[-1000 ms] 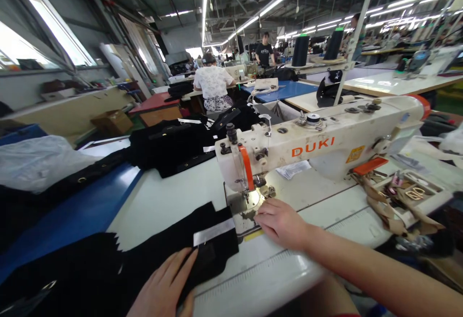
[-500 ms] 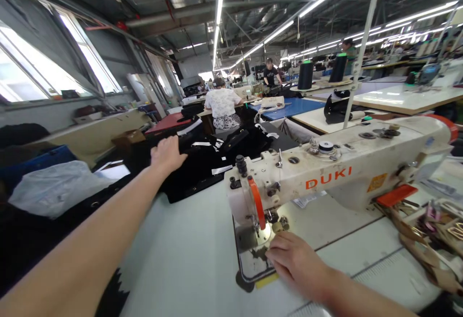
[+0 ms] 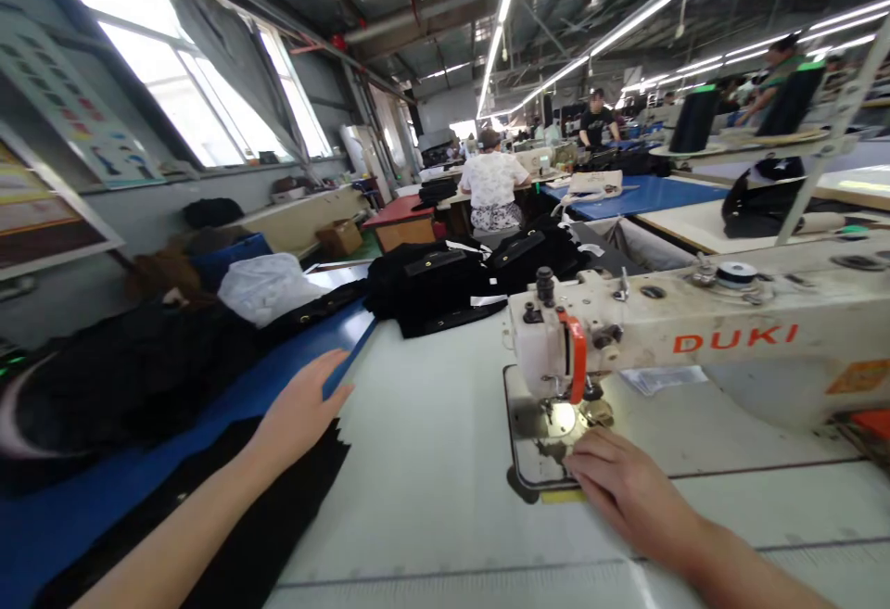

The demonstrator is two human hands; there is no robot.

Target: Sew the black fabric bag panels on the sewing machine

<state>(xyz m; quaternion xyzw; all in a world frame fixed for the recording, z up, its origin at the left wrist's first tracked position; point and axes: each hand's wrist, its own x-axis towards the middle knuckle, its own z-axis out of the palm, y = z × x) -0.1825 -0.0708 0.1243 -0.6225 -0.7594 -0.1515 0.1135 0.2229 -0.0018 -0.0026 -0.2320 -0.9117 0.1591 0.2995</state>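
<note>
Sewing m/c [image 3: 626, 322] on white tabletop [image 3: 417, 470], lit at needle plate [image 3: 562, 420]. R hand [image 3: 622, 484] just beside plate, fingers curled; can't tell if gripping anything. L hand [image 3: 300, 412] near far end of blk cloth [image 3: 278, 516], fingers released, thumb apart. Cloth lies L of m/c, below L forearm; blk pile [image 3: 431, 289] farther back.

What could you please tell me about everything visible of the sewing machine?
The sewing machine is off-white, like painted metal, with grimy smudges and orange DUKI lettering. It stands upright on the pale table, its right end cut off by the frame. A curved orange strip fronts its head; a round reel sits on top. Light glows on the plate below, with the right grip close by; contact is unclear.
</note>
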